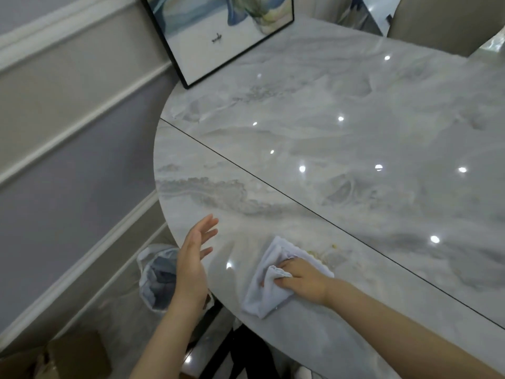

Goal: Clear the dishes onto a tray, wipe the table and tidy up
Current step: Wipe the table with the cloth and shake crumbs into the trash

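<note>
A white cloth lies bunched on the glossy marble table near its front-left edge. My right hand grips the cloth and presses it onto the tabletop. A smear of yellowish crumbs sits on the marble just beyond the cloth. My left hand hovers at the table's left edge, palm turned toward the cloth, fingers straight and holding nothing.
A waste bin lined with a white bag stands on the floor below my left hand. A black-framed picture leans at the table's far edge. A beige chair is at the far right. A cardboard box sits bottom left.
</note>
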